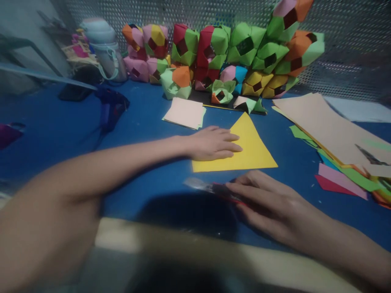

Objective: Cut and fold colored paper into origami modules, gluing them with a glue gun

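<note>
My left hand [214, 143] lies flat with its fingers stretched out on the left part of a yellow paper triangle [250, 148] on the blue table [146, 122]. Just in front of the triangle, my right hand [269, 199] is closed around a blurred red and clear tool [210, 188], which looks like a cutter or a pair of scissors. Its pale tip points left.
A small stack of pale square sheets [185, 112] lies behind my left hand. Large coloured sheets [332, 130] are piled at the right. Several folded paper modules [232, 57] stand along the mesh back wall. A glue gun [111, 108] and a bottle [105, 47] are at the back left.
</note>
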`<move>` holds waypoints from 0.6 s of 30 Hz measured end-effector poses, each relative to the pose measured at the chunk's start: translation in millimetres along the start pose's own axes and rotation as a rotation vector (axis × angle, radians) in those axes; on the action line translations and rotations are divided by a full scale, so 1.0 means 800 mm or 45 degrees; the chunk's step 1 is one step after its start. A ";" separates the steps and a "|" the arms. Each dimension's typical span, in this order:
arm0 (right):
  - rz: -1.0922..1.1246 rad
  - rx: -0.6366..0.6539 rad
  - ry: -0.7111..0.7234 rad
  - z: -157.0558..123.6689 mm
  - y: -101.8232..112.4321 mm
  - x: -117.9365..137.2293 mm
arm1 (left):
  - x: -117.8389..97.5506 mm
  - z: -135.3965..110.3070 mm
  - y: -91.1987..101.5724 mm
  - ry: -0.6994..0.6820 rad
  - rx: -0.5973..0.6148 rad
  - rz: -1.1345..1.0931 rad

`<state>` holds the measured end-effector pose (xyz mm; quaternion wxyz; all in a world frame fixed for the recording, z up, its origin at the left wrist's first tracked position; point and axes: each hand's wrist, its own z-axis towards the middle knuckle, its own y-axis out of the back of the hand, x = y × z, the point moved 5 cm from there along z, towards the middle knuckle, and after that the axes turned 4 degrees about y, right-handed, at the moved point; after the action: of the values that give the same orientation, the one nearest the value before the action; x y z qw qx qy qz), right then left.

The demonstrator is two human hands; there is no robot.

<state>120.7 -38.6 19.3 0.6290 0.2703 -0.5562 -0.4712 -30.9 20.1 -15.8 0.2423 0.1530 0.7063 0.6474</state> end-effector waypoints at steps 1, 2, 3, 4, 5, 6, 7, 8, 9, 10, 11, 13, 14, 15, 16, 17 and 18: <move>-0.013 -0.053 -0.014 -0.002 0.009 -0.001 | 0.001 0.000 0.000 -0.011 -0.010 -0.003; -0.045 -0.121 -0.048 -0.004 0.020 -0.004 | 0.002 0.000 -0.001 -0.022 -0.022 -0.009; -0.090 -0.198 -0.101 -0.007 0.034 -0.012 | 0.002 0.000 0.000 -0.031 -0.040 -0.014; -0.147 -0.284 -0.182 -0.010 0.049 -0.023 | 0.002 0.000 0.000 -0.048 -0.051 -0.025; -0.201 -0.388 -0.262 -0.013 0.066 -0.037 | 0.004 0.000 0.001 -0.033 -0.075 -0.044; -0.240 -0.482 -0.352 -0.017 0.083 -0.054 | 0.005 0.000 0.003 -0.026 -0.102 -0.059; -0.262 -0.545 -0.492 -0.022 0.097 -0.076 | 0.006 0.000 0.004 -0.026 -0.103 -0.079; -0.280 -0.610 -0.607 -0.028 0.110 -0.100 | 0.007 0.000 0.006 -0.011 -0.116 -0.111; -0.288 -0.636 -0.710 -0.034 0.120 -0.123 | 0.009 0.000 0.009 0.025 -0.133 -0.140; -0.310 -0.632 -0.795 -0.039 0.127 -0.147 | 0.011 0.000 0.012 0.064 -0.143 -0.172; -0.348 -0.608 -0.874 -0.045 0.131 -0.168 | 0.011 -0.001 0.015 0.096 -0.142 -0.204; -0.447 -0.523 -1.013 -0.056 0.133 -0.205 | 0.013 -0.002 0.021 0.188 -0.143 -0.264; -0.503 -0.473 -1.037 -0.061 0.131 -0.217 | 0.014 -0.004 0.025 0.249 -0.150 -0.282; -0.556 -0.431 -1.040 -0.065 0.128 -0.227 | 0.014 -0.006 0.028 0.305 -0.155 -0.287; -0.590 -0.406 -1.034 -0.069 0.125 -0.233 | 0.013 -0.008 0.030 0.349 -0.153 -0.279; -0.597 -0.391 -1.010 -0.073 0.122 -0.238 | 0.012 -0.010 0.031 0.379 -0.143 -0.257; -0.599 -0.386 -0.983 -0.075 0.120 -0.240 | 0.009 -0.013 0.032 0.395 -0.124 -0.225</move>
<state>218.3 161.0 2.4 0.2850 0.0991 -0.5979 -0.7426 -45.1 18.6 8.9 0.1935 -0.0235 0.7138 0.6727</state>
